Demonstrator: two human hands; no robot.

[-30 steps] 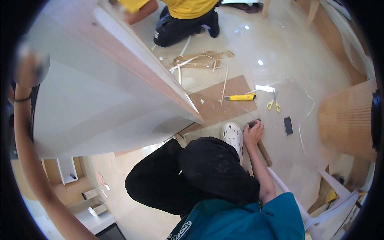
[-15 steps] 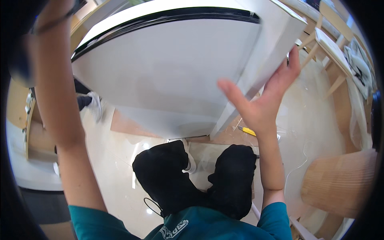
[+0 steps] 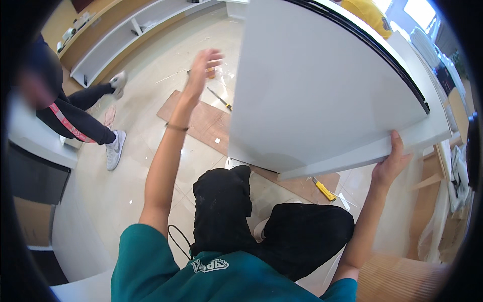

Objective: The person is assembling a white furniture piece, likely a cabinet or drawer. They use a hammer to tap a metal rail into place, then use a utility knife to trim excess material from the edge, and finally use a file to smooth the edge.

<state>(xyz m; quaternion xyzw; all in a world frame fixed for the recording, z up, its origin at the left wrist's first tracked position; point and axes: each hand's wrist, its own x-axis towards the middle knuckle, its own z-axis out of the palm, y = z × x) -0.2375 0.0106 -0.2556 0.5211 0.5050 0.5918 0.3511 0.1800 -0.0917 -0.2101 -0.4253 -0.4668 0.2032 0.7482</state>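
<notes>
Clearly, the right grip (image 3: 389,167) clasps a white cabinet (image 3: 317,95) while the left grip (image 3: 200,76) hangs free

The white cabinet rises just beyond the person's black-trousered knees (image 3: 221,206), its broad pale face toward them and a strip of black trim (image 3: 375,46) along its far upper edge. It lies between the two hands, reaching the right one and well short of the left. The right grip is closed round the near right edge: the thumb lies on the pale front, while the other fingers pass out of sight behind, so how firmly they press cannot be told. The left grip is raised to the left of the cabinet, slightly blurred, its fingers extended over bare air and apart from the cabinet; a dark band (image 3: 177,127) circles that wrist.

A brown sheet (image 3: 198,123) lies on the tiled floor (image 3: 146,151) left of the cabinet's base, with a slim, yellow-ended tool (image 3: 220,99) near its far edge. To the right of the base, a yellow utility knife (image 3: 324,190) rests near the right knee. A co-worker's dark-trousered legs (image 3: 83,121), in pale shoes, are at the left; a yellow shirt (image 3: 366,16) shows behind the cabinet's far edge.
</notes>
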